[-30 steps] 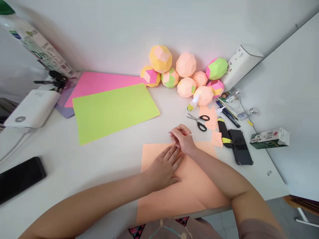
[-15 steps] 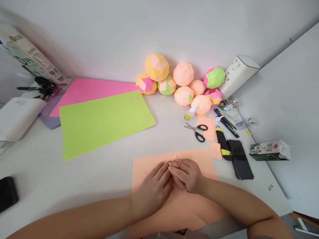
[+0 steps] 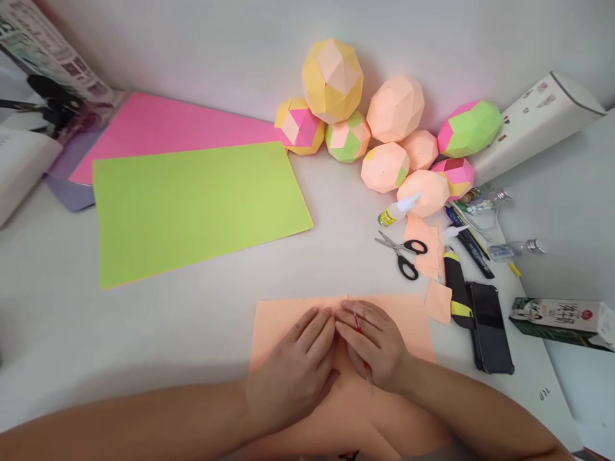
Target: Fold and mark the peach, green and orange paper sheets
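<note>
- Compared with one second ago, the right hand (image 3: 382, 342) is no longer pointing its thin red pen (image 3: 357, 321) leftward at the sheet's far edge; now it is lying lower, on the paper, beside the left hand (image 3: 295, 371).
- Peach sheet (image 3: 278, 320) is lying flat at the near edge of the bench (image 3: 202, 333), under both hands.
- Right fingers are bending close together, keeping the pen slanted between them. Left fingers are pressing together and curving down onto the paper; whether they are pinching it, I cannot tell.
- As I judge, work on this sheet is standing at an early point: its visible parts are showing no piece cut away, but the hands are hiding the middle. How much is left, I cannot tell.
- Along the far edge, several paper balls (image 3: 396, 109) are resting, looking already assembled.
- Green sheet (image 3: 202, 214) is partly covering a pink sheet (image 3: 182, 125) towards the far left corner.
- Beyond the peach sheet, scissors (image 3: 398, 248) are lying with blades parted, near a glue bottle (image 3: 398, 209).
- Peach scraps (image 3: 425, 246), a black-and-yellow cutter (image 3: 456, 285) and a phone (image 3: 491, 326) are crowding the right side; a carton (image 3: 560, 318) is lying at the right edge.
</note>
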A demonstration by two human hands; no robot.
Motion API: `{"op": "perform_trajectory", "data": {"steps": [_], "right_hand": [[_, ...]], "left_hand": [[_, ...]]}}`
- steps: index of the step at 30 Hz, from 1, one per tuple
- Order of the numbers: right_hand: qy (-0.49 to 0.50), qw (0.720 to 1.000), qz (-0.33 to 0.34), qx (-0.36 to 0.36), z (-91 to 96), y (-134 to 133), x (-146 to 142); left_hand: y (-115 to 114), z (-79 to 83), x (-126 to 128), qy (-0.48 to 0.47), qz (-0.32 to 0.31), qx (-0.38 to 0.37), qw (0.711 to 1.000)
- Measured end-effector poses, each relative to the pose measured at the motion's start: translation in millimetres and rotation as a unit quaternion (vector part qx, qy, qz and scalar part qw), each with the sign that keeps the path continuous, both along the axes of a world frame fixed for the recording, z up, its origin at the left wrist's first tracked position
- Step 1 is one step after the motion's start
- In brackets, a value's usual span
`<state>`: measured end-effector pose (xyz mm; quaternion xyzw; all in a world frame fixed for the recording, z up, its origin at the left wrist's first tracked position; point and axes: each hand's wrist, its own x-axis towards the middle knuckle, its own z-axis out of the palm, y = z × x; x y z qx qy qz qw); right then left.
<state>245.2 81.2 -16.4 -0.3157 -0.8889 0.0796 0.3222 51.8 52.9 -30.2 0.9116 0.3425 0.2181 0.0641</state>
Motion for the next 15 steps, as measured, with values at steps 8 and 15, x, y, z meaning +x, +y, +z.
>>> {"op": "perform_trajectory", "data": {"steps": [8,15], "right_hand": [[0.004,1.0,0.021,-0.019,-0.8,0.0,2.5],[0.014,0.999,0.018,-0.038,-1.0,0.1,2.7]], "left_hand": [[-0.5,2.0,-1.4,0.038,0.01,-0.024,0.999],[3.5,3.8,-4.0,0.061,-0.011,-0.025,0.998]]}}
